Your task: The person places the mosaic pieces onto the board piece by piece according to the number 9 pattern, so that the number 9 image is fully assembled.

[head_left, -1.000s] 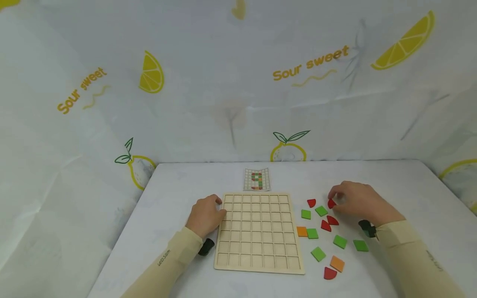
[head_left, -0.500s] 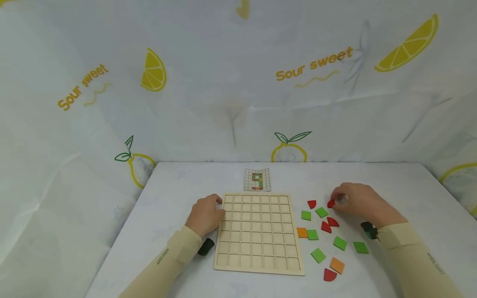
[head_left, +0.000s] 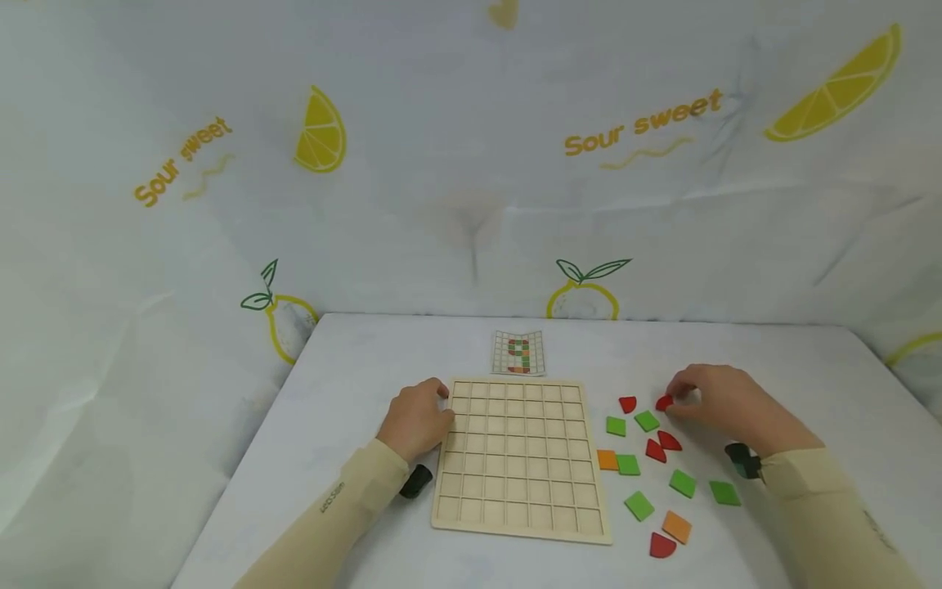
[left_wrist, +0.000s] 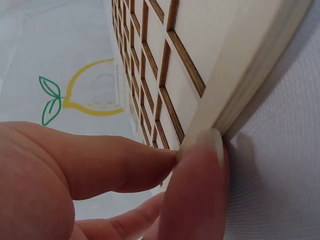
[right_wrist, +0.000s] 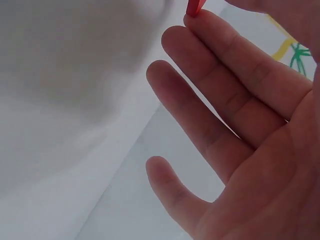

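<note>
My left hand [head_left: 415, 417] is at the left edge of a pale wooden grid board [head_left: 521, 458], its thumb and forefinger holding the rim. In the left wrist view those fingertips meet close at the board's edge. My right hand [head_left: 717, 401] pinches a red quarter-circle tile [head_left: 665, 402] between thumb and forefinger, at the far side of the loose tiles. Only a red corner of that tile shows in the right wrist view, where the other fingers are spread apart. Near this hand lie another red quarter-circle tile [head_left: 628, 404] and a green square tile [head_left: 647, 421].
A small pattern card [head_left: 518, 353] with a coloured figure on a grid lies behind the board. Right of the board are scattered green squares, orange squares like this orange tile [head_left: 677, 527], and red quarter-circles. A patterned cloth [head_left: 441, 164] hangs behind the table.
The head view has shifted slightly, moving the scene a little to the right. My right hand keeps its pinch on the red tile, and my left hand stays at the board's edge.
</note>
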